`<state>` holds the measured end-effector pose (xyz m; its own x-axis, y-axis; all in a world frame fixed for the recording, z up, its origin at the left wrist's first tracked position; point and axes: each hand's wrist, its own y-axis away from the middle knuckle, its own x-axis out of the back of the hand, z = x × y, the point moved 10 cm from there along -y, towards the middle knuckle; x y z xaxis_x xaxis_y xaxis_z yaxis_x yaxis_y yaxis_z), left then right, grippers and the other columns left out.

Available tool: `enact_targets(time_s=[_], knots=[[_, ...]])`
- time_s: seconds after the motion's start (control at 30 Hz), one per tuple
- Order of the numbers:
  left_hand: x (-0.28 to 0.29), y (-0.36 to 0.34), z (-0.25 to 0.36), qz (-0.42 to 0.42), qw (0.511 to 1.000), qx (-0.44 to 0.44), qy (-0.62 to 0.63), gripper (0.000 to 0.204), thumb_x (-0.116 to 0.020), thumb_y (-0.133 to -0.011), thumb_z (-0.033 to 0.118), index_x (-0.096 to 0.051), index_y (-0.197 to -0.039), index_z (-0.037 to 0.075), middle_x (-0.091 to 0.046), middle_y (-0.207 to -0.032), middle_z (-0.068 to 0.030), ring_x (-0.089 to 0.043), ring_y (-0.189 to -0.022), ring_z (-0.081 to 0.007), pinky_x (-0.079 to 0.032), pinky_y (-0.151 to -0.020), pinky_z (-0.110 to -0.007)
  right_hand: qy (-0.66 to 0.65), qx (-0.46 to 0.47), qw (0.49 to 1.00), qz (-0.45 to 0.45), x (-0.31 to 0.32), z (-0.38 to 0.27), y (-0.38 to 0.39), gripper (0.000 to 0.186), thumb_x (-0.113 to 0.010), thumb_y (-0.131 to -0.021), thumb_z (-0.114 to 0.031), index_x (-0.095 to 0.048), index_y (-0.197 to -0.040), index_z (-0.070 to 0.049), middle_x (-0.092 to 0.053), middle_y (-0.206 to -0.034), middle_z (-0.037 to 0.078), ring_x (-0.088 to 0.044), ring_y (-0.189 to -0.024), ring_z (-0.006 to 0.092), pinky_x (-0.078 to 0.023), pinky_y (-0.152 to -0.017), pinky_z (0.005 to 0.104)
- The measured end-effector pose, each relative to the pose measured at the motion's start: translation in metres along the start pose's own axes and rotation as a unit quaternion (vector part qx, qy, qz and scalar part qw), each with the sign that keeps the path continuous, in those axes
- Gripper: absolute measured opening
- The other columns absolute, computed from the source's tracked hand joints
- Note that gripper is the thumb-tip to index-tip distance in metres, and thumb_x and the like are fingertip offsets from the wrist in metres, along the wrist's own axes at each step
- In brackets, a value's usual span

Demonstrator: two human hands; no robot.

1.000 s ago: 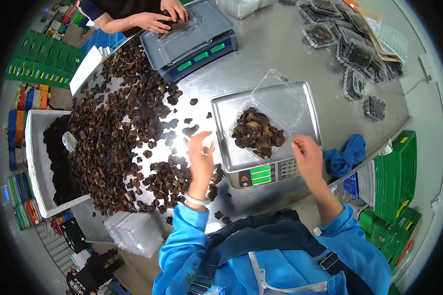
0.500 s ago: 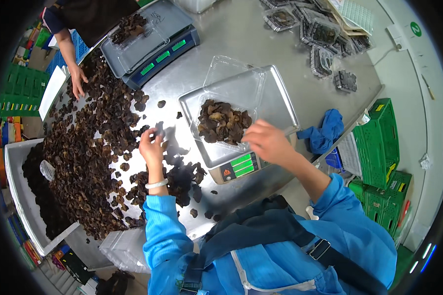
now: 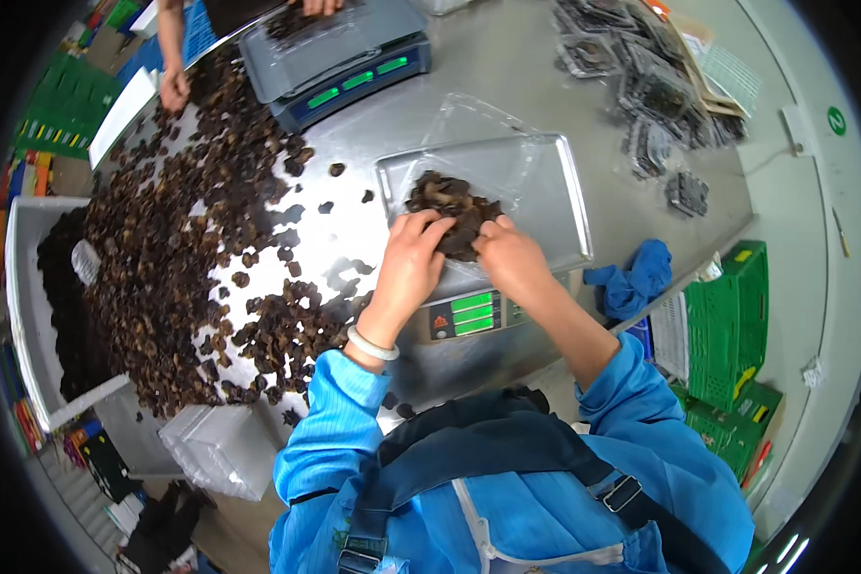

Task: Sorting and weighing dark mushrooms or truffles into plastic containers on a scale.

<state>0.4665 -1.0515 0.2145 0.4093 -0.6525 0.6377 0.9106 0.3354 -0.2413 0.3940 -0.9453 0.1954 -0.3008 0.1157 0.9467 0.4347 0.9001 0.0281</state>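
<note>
My left hand (image 3: pixel 413 251) and my right hand (image 3: pixel 513 256) press into dark, dried fungus pieces (image 3: pixel 450 199) from either side, fingers curled onto them, with their tips partly hidden. The pile sits in a clear plastic container (image 3: pixel 513 206) whose lid (image 3: pixel 478 115) stands open behind it. The container rests on the steel tray (image 3: pixel 569 215) of a scale with green displays (image 3: pixel 473 306). Many loose fungus pieces (image 3: pixel 172 287) cover the metal table left of the scale.
A co-worker's hands (image 3: pixel 175 91) are at the far pieces and at a second scale (image 3: pixel 330 72). A white foam box (image 3: pixel 27 316) stands left, stacked empty containers (image 3: pixel 215 450) lower left, filled clamshells (image 3: pixel 655 91) back right. A blue cloth (image 3: pixel 631 277) and green crates (image 3: pixel 732 325) are at the right.
My left hand has come from beside the tray onto the pile, and my right hand has closed in from the right. The co-worker's hand has moved among the far pieces.
</note>
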Motion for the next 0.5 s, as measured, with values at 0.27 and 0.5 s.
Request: enact_targets(time_s=[0.27, 0.5], knots=[[0.075, 0.086, -0.075, 0.217, 0.961, 0.167, 0.041, 0.029, -0.069, -0.085, -0.006, -0.069, -0.112, 0.004, -0.068, -0.114, -0.0114, -0.068, -0.086, -0.0202, -0.053, -0.075, -0.032, 0.133, 0.021, 0.991, -0.02, -0.014, 0.004, -0.01, 0.012, -0.062, -0.089, -0.012, -0.072, -0.084, -0.007, -0.07, -0.082, 0.004, -0.064, -0.092, 0.0236, -0.056, -0.071, 0.0377], [0.142, 0.167, -0.214, 0.305, 0.881, 0.316, -0.175, 0.019, -0.069, -0.086, 0.007, -0.071, -0.105, 0.004, -0.073, -0.1, -0.015, -0.068, -0.092, -0.0342, -0.052, -0.083, -0.045, 0.151, 0.022, 0.987, 0.043, -0.007, -0.002, -0.006, 0.007, -0.066, -0.079, -0.009, -0.071, -0.075, -0.007, -0.069, -0.08, 0.004, -0.064, -0.091, 0.0247, -0.056, -0.07, 0.0372]])
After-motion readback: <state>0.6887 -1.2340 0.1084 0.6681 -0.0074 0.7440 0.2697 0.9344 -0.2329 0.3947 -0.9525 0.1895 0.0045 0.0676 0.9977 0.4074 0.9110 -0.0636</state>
